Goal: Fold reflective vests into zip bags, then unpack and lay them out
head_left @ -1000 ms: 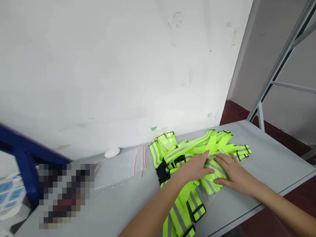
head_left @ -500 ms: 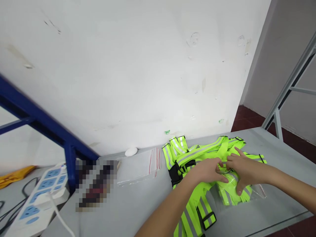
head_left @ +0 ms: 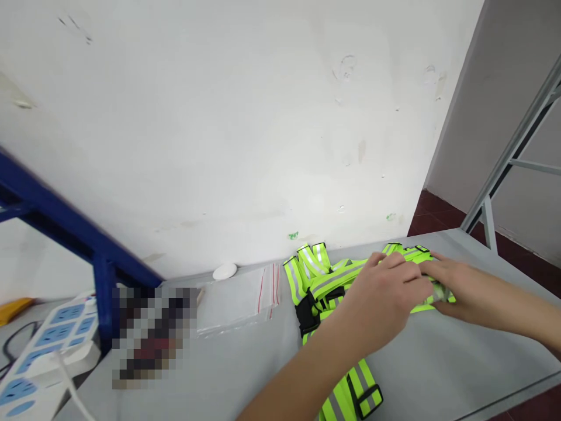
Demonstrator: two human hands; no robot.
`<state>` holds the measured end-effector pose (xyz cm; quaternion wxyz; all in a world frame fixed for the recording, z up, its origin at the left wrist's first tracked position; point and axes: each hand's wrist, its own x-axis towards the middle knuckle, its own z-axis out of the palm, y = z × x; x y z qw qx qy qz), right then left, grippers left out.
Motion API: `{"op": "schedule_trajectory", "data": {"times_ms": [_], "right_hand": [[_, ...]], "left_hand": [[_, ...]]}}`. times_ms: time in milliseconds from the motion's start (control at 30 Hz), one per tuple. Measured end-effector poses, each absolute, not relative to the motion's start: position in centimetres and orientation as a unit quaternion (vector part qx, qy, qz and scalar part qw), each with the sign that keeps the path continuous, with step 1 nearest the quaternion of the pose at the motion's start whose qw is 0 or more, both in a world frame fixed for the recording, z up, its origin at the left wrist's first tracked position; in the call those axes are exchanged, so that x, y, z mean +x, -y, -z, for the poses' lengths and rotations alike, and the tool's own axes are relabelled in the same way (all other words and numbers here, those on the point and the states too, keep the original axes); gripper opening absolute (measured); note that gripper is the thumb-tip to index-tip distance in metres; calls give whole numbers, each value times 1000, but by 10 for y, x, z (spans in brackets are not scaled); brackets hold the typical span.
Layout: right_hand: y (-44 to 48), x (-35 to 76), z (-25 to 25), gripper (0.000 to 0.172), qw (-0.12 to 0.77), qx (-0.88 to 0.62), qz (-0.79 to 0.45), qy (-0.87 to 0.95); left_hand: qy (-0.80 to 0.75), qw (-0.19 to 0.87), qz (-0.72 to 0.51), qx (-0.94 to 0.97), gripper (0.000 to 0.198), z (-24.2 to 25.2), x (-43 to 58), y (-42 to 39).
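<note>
A folded neon-yellow and grey reflective strap bundle in a clear plastic bag [head_left: 439, 292] is raised off the grey table, mostly hidden by my hands. My right hand [head_left: 462, 286] wraps round its right side, thumb below. My left hand [head_left: 388, 295] is closed with bent fingers at its left edge, close to the right fingertips. Behind and to the left, more reflective straps [head_left: 337, 280] lie in a loose pile with black buckles. A strap end with a black slider [head_left: 370, 400] hangs toward the table's front.
Flat clear zip bags [head_left: 239, 298] with red lines lie left of the straps, by a white oval object [head_left: 225, 271]. A blue frame [head_left: 105, 292] and a power strip [head_left: 48, 345] stand at left. A white wall [head_left: 263, 146] rises behind the table.
The bagged bundle has been lifted from lying on the table and tilted up. My right hand now grips its side, and my left hand has closed at its edge.
</note>
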<state>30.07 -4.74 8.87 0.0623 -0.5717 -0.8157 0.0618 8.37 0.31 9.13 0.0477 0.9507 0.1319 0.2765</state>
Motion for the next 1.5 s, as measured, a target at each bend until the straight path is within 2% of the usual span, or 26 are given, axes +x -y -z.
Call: {"op": "schedule_trajectory", "data": {"times_ms": [100,167,233,267,333,400,467,567,667,767,833,900,967,1067,1167,1300,1400,1500], "right_hand": [[13,290,-73,41,84,-610,24,787],[-18,280,-52,43,84,-600,112,788],[-48,271,-28,38,39,-576,156,801],[-61,267,-18,34,17,-576,169,800],[-80,264,-1,27,8,-584,182,791],[-91,264,10,25,8,-594,193,781],[-96,266,19,25,4,-594,201,779],[-98,270,32,30,-16,-561,190,806],[-100,280,41,46,-38,-522,165,836],[-105,292,42,77,-70,-515,91,849],[-110,300,40,89,-84,-517,18,852],[-112,305,39,86,-67,-520,-25,851],[-110,308,43,75,-26,-522,-23,852],[-101,309,57,67,34,-518,35,854],[-93,310,70,69,58,-498,98,860],[-98,311,74,67,39,-453,123,882],[-104,310,69,63,28,-434,125,892],[-103,309,65,65,34,-439,127,889]], "left_hand": [[-172,141,-418,881,16,-74,73,-26],[-338,228,-446,797,33,-45,67,-46],[-471,272,-329,773,46,-11,63,-61],[-484,264,-242,798,49,5,62,-65],[-472,252,-180,825,57,29,63,-65],[-446,187,-70,873,69,41,65,-55],[-423,150,-8,894,72,42,67,-41],[-395,140,15,908,72,36,65,-22],[-366,142,1,920,73,34,59,-14],[-349,151,-37,924,71,35,55,-14],[-331,184,-84,922,61,31,52,-16],[-312,251,-163,902,47,22,46,-18],[-324,308,-257,857,39,12,31,-21],[-412,301,-340,790,30,1,-8,-25],[-500,270,-371,735,27,6,-52,-26],[-547,249,-398,693,26,19,-76,-25],[-524,241,-396,714,26,14,-54,-28],[-433,228,-350,799,31,-1,-2,-45]]}}
